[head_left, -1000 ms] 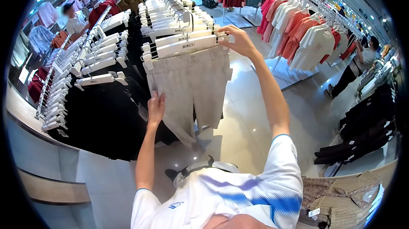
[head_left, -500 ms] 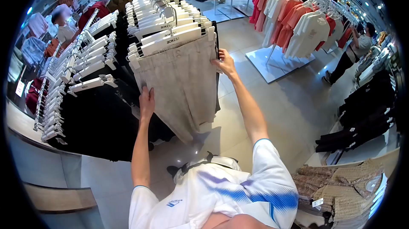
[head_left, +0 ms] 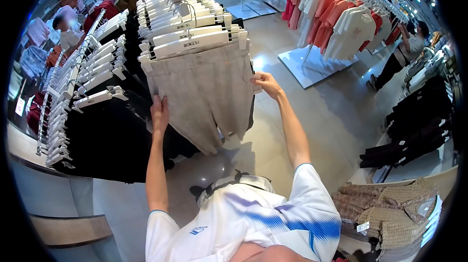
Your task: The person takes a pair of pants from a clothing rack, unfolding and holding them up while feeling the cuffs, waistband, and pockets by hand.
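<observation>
Light grey-beige trousers (head_left: 202, 86) hang from a white clip hanger (head_left: 204, 42) at the front of a rack. My left hand (head_left: 159, 113) is closed on their left edge, about halfway down, thumb in front. At their right edge, my right hand (head_left: 267, 84) pinches what looks like a small pale tag (head_left: 257, 88). Whether its fingers also hold some of the cloth, I cannot tell. The trouser legs hang loose below, and more garments on white hangers line up behind.
Black trousers (head_left: 107, 135) hang close on the left. A rack of coral and white T-shirts (head_left: 348, 30) stands on a white base (head_left: 317, 69) at the right. One person (head_left: 404, 52) stands at far right, another (head_left: 70, 35) at far left. Brown knitwear (head_left: 390, 203) lies at lower right.
My right hand has moved right and slightly down, drawing the small tag outward from the trousers. My left hand has shifted slightly left with the edge, and the trousers look more spread.
</observation>
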Demonstrator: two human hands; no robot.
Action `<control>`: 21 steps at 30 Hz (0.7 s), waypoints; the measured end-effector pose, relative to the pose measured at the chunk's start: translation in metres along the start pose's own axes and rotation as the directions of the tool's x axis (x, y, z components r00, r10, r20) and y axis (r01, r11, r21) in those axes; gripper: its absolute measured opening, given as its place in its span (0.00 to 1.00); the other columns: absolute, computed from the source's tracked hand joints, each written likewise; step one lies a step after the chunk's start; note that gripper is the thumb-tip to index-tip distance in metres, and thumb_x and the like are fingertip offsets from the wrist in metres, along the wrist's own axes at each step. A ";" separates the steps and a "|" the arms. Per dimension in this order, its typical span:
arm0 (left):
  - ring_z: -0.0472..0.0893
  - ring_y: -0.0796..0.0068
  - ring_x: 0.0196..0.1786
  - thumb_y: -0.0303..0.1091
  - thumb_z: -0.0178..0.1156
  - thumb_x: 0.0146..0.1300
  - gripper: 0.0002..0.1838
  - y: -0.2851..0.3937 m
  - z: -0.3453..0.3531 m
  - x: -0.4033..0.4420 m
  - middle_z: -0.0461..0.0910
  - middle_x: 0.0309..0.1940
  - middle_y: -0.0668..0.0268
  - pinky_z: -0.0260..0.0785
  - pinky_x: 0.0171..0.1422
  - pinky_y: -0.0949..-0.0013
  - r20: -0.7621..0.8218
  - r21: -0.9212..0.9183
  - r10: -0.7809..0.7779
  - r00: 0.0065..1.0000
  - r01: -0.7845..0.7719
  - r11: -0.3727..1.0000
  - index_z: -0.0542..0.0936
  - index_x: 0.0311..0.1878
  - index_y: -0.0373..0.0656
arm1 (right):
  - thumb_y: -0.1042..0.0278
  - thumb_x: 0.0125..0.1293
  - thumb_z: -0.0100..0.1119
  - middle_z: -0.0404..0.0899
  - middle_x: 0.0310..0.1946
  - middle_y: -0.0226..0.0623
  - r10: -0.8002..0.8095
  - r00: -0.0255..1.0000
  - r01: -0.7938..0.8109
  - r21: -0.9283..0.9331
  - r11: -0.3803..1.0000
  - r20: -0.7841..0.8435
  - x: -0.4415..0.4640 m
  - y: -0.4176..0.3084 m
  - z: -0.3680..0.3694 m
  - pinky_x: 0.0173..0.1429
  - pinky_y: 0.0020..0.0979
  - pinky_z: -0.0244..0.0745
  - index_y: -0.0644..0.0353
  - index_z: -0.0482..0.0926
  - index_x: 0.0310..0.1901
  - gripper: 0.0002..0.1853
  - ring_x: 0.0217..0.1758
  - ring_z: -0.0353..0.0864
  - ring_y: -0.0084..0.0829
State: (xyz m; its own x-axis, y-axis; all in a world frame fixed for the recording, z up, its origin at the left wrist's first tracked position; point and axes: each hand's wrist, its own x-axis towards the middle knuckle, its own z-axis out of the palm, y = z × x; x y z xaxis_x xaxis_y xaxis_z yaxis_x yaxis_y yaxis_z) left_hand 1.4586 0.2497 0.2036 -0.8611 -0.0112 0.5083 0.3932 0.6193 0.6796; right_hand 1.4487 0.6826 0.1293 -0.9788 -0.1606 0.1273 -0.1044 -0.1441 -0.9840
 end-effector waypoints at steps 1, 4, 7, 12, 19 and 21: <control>0.64 0.52 0.20 0.33 0.53 0.68 0.14 -0.002 0.001 0.001 0.66 0.16 0.50 0.60 0.26 0.60 0.005 -0.002 0.003 1.000 -0.003 1.000 0.62 0.32 0.35 | 0.61 0.64 0.62 0.81 0.38 0.28 -0.016 1.000 0.017 -0.070 0.997 0.020 -0.005 -0.006 0.001 0.47 0.27 0.74 0.61 0.80 0.47 0.14 0.41 0.78 0.20; 0.63 0.53 0.20 0.33 0.53 0.68 0.14 -0.003 0.003 0.003 0.65 0.16 0.51 0.59 0.26 0.59 -0.021 -0.014 0.036 0.999 -0.036 0.999 0.62 0.32 0.35 | 0.61 0.68 0.57 0.80 0.37 0.26 0.035 0.999 -0.037 -0.046 0.998 -0.042 -0.017 -0.021 0.001 0.46 0.26 0.73 0.61 0.80 0.48 0.14 0.39 0.77 0.18; 0.63 0.54 0.20 0.33 0.53 0.68 0.14 -0.001 0.002 0.003 0.65 0.16 0.52 0.58 0.26 0.59 -0.019 0.030 0.050 0.999 -0.050 0.998 0.62 0.32 0.35 | 0.61 0.71 0.52 0.80 0.36 0.26 -0.030 0.995 0.017 -0.138 0.990 -0.094 -0.016 -0.024 -0.002 0.46 0.25 0.73 0.60 0.80 0.48 0.14 0.39 0.76 0.17; 0.63 0.49 0.21 0.34 0.52 0.69 0.13 -0.004 0.001 0.004 0.65 0.16 0.48 0.59 0.26 0.58 -0.016 0.033 0.067 0.998 -0.067 0.997 0.63 0.33 0.35 | 0.60 0.71 0.52 0.80 0.33 0.26 -0.182 0.952 0.104 -0.298 0.949 -0.247 -0.011 -0.021 -0.003 0.42 0.23 0.73 0.61 0.80 0.48 0.14 0.37 0.76 0.16; 0.66 0.35 0.31 0.33 0.51 0.70 0.12 0.003 -0.002 0.002 0.68 0.20 0.41 0.64 0.29 0.56 -0.001 0.069 0.036 0.999 -0.036 0.997 0.64 0.35 0.35 | 0.51 0.68 0.56 0.80 0.26 0.31 0.028 0.961 0.012 0.141 0.990 -0.277 -0.015 -0.026 0.010 0.28 0.23 0.75 0.62 0.79 0.38 0.19 0.23 0.79 0.22; 0.66 0.35 0.31 0.34 0.51 0.70 0.12 0.003 -0.002 0.002 0.68 0.20 0.41 0.63 0.29 0.56 0.000 0.113 0.018 1.000 -0.018 0.993 0.64 0.35 0.36 | 0.51 0.67 0.57 0.80 0.26 0.31 0.026 0.963 0.013 0.143 0.990 -0.268 -0.012 -0.029 0.021 0.31 0.25 0.75 0.63 0.79 0.39 0.19 0.25 0.79 0.22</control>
State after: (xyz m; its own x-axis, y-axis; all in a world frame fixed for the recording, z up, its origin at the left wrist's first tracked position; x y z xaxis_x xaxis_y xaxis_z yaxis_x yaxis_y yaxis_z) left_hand 1.4586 0.2498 0.2082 -0.8539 -0.0004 0.5205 0.3693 0.7042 0.6064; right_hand 1.4674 0.6679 0.1587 -0.9927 0.1030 0.0634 -0.0905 -0.2848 -0.9543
